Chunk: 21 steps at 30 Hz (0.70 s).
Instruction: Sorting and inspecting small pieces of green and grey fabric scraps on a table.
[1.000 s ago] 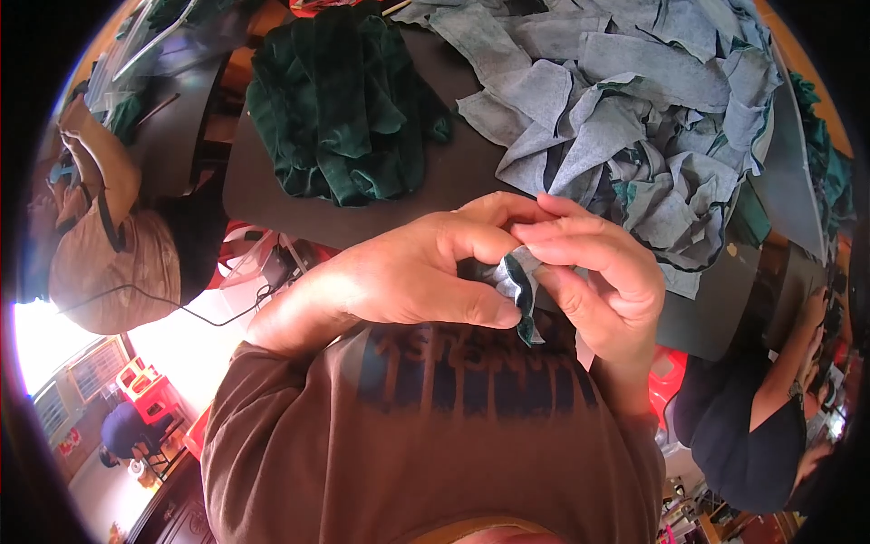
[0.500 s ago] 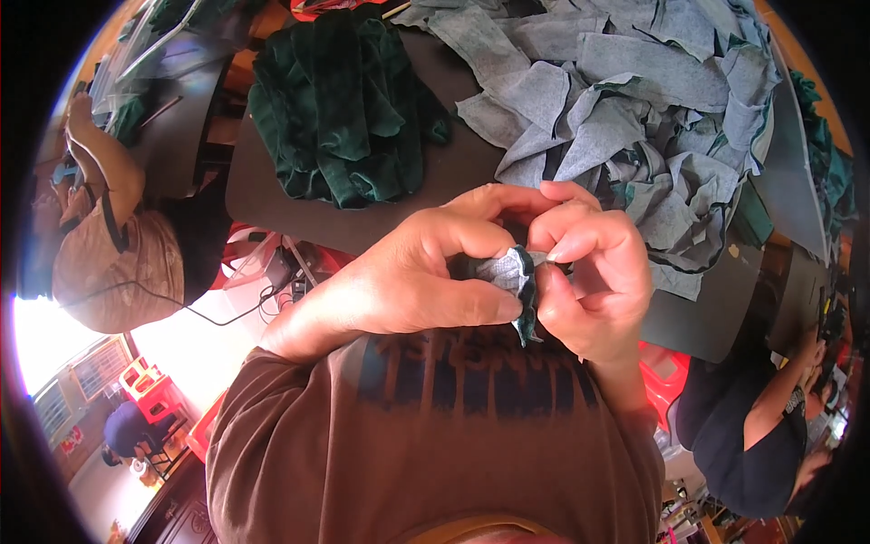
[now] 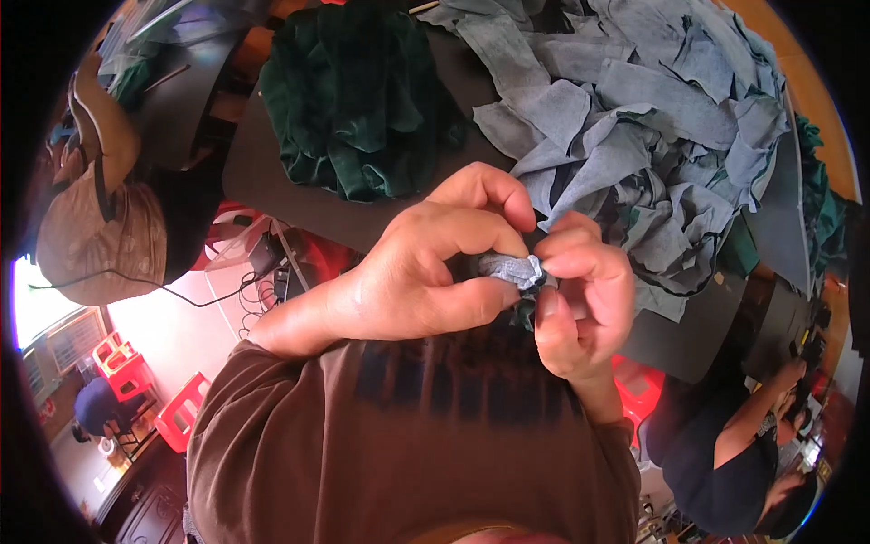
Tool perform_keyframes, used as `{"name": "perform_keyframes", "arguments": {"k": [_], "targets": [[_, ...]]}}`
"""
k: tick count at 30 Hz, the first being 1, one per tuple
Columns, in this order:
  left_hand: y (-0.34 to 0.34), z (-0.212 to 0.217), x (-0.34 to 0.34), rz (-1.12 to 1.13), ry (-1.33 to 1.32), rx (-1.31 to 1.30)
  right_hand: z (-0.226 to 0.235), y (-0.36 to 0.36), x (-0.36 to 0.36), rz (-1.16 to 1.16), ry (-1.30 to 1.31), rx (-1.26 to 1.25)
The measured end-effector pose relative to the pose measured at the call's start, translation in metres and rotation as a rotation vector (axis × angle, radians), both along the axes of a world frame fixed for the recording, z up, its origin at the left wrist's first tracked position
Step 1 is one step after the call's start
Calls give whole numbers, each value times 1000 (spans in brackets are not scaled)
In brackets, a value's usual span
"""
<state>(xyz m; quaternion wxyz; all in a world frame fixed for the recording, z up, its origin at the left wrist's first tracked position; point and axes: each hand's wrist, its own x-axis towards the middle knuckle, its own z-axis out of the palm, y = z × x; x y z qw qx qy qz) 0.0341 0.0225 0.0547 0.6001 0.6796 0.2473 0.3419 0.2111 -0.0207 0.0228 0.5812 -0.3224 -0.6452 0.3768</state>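
Observation:
A small bunched piece of fabric (image 3: 509,268), pale grey with a dark green side, is held up in front of my chest. My left hand (image 3: 444,258) pinches it between thumb and index finger. At the fabric's right end is my right hand (image 3: 587,295), its thumb and index finger bent close together on the edge. The thumb tip seems to touch the dark part; whether anything else is in those fingers is too small to tell. Beyond my hands lie a folded heap of dark green velvet (image 3: 358,109) and, to the right, a heap of grey-backed fabric strips (image 3: 616,145).
The heaps rest on a dark table (image 3: 258,172). One person (image 3: 104,218) is at the left, another (image 3: 716,444) at the lower right. Red plastic stools (image 3: 186,412) stand on the floor at left. A black cable (image 3: 208,317) hangs near my left elbow.
The fabric has been turned and bunched more tightly, its dark edge now less visible. My right fingers have shifted onto its end, and the left fingers have opened out slightly.

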Motion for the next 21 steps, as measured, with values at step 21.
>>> {"name": "perform_keyframes", "arguments": {"k": [21], "targets": [[0, -19, 28, 393, 242, 768, 2, -6, -4, -252, -255, 301]]}}
